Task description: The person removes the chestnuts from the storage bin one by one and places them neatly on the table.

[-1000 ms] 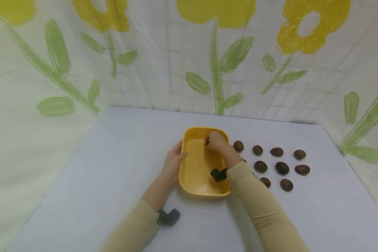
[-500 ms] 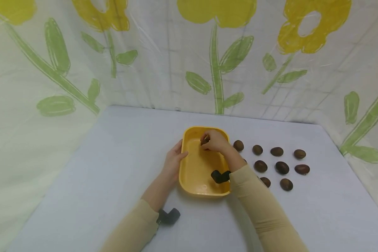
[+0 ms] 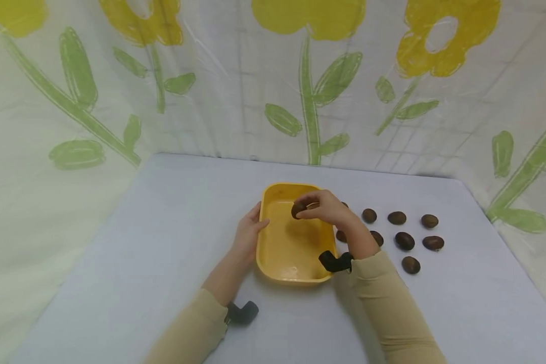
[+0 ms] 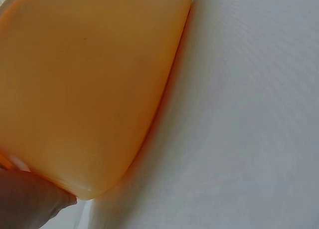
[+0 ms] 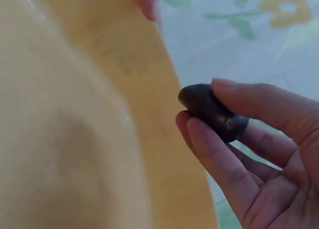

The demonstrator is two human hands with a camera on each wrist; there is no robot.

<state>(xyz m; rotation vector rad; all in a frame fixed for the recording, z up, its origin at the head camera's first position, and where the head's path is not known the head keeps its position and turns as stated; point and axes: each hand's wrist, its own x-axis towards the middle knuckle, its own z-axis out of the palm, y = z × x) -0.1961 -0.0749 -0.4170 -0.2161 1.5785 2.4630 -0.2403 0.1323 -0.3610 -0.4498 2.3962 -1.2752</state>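
A yellow rectangular plastic tray (image 3: 273,253) stands in the middle of the white table in the head view. My left hand (image 3: 245,235) grips its left rim, thumb over the edge and fingers outside. In the left wrist view the tray's outer surface (image 4: 89,89) fills much of the picture. My right hand (image 3: 329,208) is above the tray's far right part. Between thumb and fingertips it pinches a dark brown, smooth, oval nut-like object (image 5: 212,109). That object is off the tray floor, and a shadow lies below it.
Several similar brown oval objects lie in loose rows to the right of the tray, among them a dark one (image 3: 405,241) and a front one (image 3: 411,265). My right forearm and sleeve hide part of the rows. A flower-patterned curtain (image 3: 209,101) hangs behind the table.
My right hand has shifted right and lifted slightly, still pinching the nut-like object. The left hand and the tray have stayed in place.
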